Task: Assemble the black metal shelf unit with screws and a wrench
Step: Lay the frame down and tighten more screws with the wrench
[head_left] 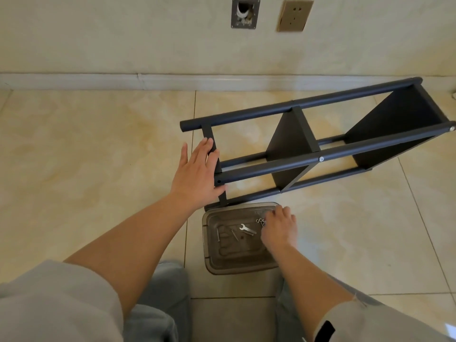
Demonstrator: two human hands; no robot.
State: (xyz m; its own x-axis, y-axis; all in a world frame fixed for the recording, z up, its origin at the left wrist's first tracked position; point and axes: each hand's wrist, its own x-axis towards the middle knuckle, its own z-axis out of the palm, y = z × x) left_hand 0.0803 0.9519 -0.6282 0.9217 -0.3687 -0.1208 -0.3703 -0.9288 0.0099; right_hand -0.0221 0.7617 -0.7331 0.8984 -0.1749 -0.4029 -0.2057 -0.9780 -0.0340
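Black tubular metal shelf unit [318,144] lies on its side on glossy beige tile floor [86,156].
Left hand [197,174], fingers straight, presses its end panel; right hand [280,229], fingers curled, picks at small silver nuts [259,221] in translucent grey plastic tray [237,264], beside flat steel wrench [247,229].

place: home room, prob. unfinished/bare
floor [98,156]: glossy beige tiles w/ grout lines
wall: cream, pale skirting board [74,81]
fittings: gold wall socket [294,14]; open pipe outlet box [245,13]
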